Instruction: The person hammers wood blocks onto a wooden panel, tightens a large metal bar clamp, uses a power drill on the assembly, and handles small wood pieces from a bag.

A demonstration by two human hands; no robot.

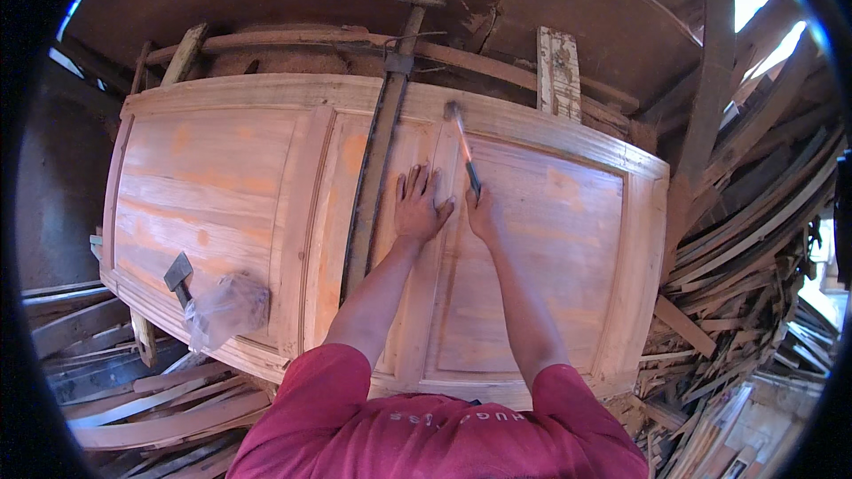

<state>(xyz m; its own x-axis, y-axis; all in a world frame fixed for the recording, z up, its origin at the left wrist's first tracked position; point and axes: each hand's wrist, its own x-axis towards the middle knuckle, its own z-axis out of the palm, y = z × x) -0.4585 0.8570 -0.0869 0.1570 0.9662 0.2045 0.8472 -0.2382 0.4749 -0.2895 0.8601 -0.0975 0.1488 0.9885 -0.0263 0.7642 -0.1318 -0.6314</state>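
Note:
A large panelled wooden door (532, 266) lies in front of me, its pale surface marked with orange patches. Flat on its middle rail rests my left hand (419, 209), fingers spread and holding nothing. My right hand (484, 215) is wrapped round the dark grip of a hammer (465, 149), whose head is near the door's far rail; motion blurs it, so contact with the wood is unclear. Just left of my left hand, a long metal bar clamp (381, 146) runs across the door.
On the door's near left part lie a clear plastic bag (226, 309) and a flat-bladed scraper (178, 275). Stacked timber strips (754, 239) crowd the right, with more boards (169, 417) at lower left. An upright painted board (558, 75) stands behind the far edge.

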